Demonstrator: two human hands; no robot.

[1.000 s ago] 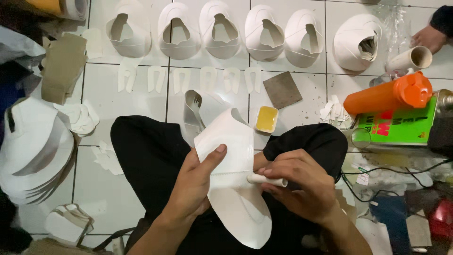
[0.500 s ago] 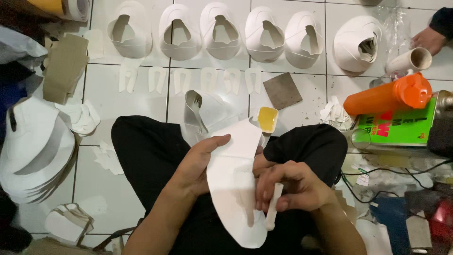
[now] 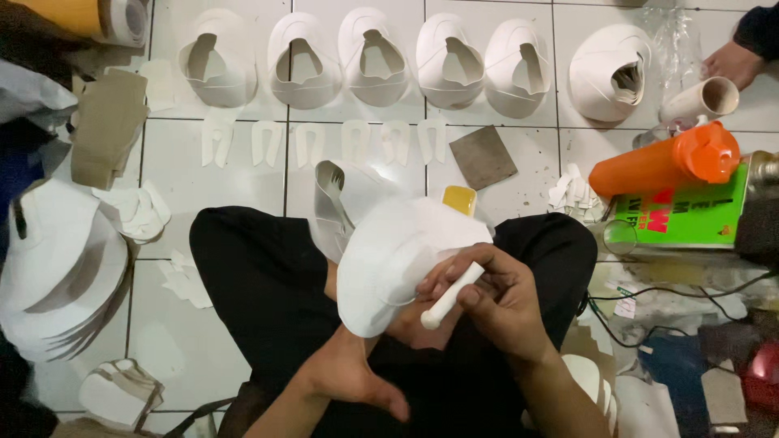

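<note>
white floor tiles fill the view, and the person sits on them with black trousers over crossed legs. at the left edge lies a big stack of white cut sheets. along the top runs a row of white curved shoe-upper pieces, each standing open, with a thicker nested pile of them at the right end. below that row lie small white u-shaped cutouts, set side by side. to the right a green glue tin lies flat with an orange bottle resting across its top edge.

over the lap is a white curved upper piece, bent into a shell. the left hand sits under it with the wrist turned up; its thumb points right and its other fingers are hidden behind the piece (so whether they clench the sheet cannot be told). the right hand is closed around a small white stick tool, fingers wrapped on the shaft, its rounded end pointing down-left just beside the lower edge of the piece.

smaller things: a brown square patch on the tiles, a yellow block just behind the held piece, and another person's hand at the top right touching a cardboard tube.
</note>
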